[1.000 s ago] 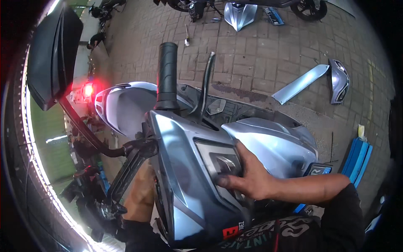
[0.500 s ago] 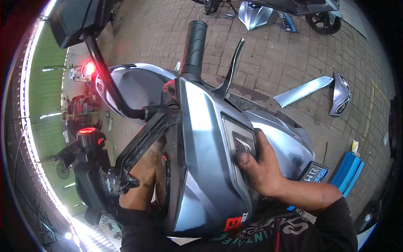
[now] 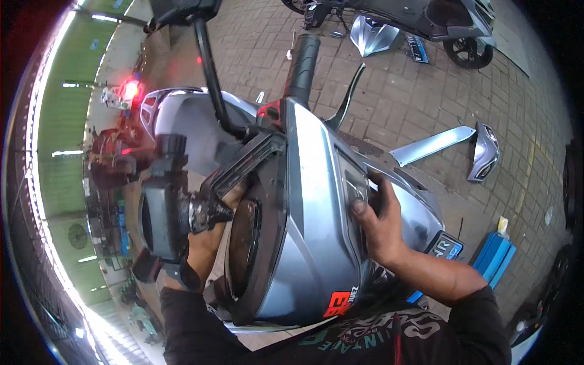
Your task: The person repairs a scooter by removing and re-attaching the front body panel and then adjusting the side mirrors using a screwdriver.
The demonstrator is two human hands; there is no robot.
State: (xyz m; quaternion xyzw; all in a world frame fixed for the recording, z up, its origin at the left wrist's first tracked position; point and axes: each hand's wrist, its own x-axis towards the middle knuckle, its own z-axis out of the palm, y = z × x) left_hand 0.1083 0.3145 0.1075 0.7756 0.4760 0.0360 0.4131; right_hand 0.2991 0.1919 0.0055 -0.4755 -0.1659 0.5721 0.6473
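Observation:
My right hand grips the silver-blue front cover of a scooter's handlebar, its thumb on the dark lamp panel and fingers curled at the far side. My left hand reaches under a black bracket on the cover's left; its fingers are hidden. The black handlebar grip and a lever point away from me. A mirror stem rises beside them, and a black switch housing sits at the left.
Loose silver panels lie on paving. Beyond stand another scooter, a detached front cover and a plate. A blue case lies at right. A red light glows at left.
The handlebar assembly has shifted rightward in view, mirror and grip with it. My right hand has risen slightly while still on the cover. The switch housing has also moved right.

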